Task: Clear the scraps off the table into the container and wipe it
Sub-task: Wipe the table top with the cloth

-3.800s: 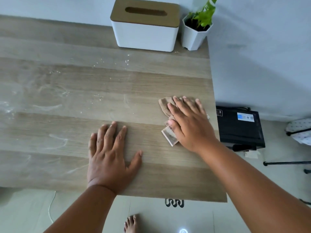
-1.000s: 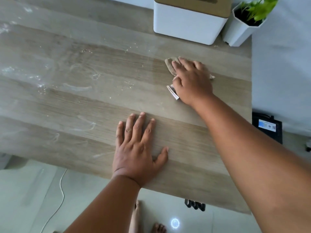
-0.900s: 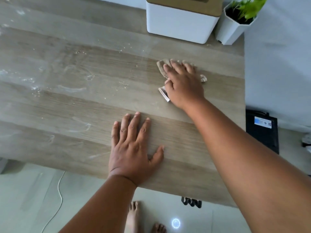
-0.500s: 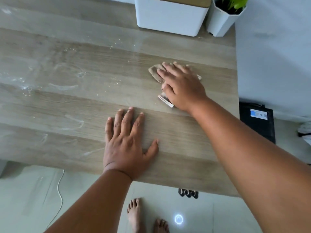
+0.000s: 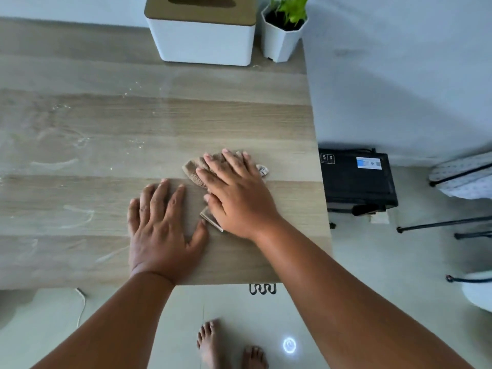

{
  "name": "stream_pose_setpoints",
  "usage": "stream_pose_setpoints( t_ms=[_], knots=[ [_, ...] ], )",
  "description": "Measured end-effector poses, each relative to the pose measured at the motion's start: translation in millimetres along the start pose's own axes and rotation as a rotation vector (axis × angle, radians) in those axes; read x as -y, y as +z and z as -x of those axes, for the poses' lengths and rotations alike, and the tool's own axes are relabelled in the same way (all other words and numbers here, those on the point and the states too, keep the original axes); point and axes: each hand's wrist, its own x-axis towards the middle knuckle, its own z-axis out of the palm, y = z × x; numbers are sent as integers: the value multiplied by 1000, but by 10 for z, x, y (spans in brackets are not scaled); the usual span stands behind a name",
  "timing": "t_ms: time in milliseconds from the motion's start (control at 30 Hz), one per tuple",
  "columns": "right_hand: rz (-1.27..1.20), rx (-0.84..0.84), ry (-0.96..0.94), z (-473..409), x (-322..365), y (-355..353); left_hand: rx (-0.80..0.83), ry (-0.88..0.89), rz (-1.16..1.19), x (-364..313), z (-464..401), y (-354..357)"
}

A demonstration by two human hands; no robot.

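- Right hand (image 5: pixel 239 201) laid flat on the cloth (image 5: pixel 195 170), fingers (image 5: pixel 234 162) straight and spread, pressing down rather than gripping; flat contact likely chosen to keep the whole cloth face against the table (image 5: pixel 80 187) during wiping.
- Cloth bunched under the palm, brown edge showing just left of the fingertips, label tab (image 5: pixel 263 170) protruding to the right (hem edge also visible below the thumb).
- Left hand (image 5: pixel 162 230) just beside the cloth on its left, palm down, fingers extended and holding nothing; apparently a brace for body weight while leaning over.
- White streaks and fine crumbs (image 5: pixel 80 141) well left of the cloth and beyond it; that zone judged not yet wiped.
- Surface right of the cloth, up to the table edge, appears clean.
- White box with slotted wooden lid (image 5: pixel 201 30) far beyond the cloth at the back edge, potted plant (image 5: pixel 283 30) beside it.
- Container for scraps: cannot tell whether the box serves that purpose.
- Recommended next pass: sweep toward the streaked area left of the cloth.
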Motion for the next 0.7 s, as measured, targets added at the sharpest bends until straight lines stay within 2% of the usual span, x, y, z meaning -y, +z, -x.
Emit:
stream_pose_setpoints(
  t_ms=[133,233,333,433,567,700],
  knots=[
    [-106,-65,77,287,-19,-41,10,-2,11,-26,3,-23],
    [-105,-100,289,722,-103,-53,24,-2,7,-57,-3,-49],
    [19,-42,475,1095,-105,-36,20,-1,17,-53,8,-66],
    [115,35,502,1178,-72,-19,22,-1,17,-63,8,-74],
    [126,77,513,1096,-46,-57,14,-7,1,-46,8,-60],
    [133,66,519,1101,-46,-59,4,-2,-6,-60,19,-66]
  ],
)
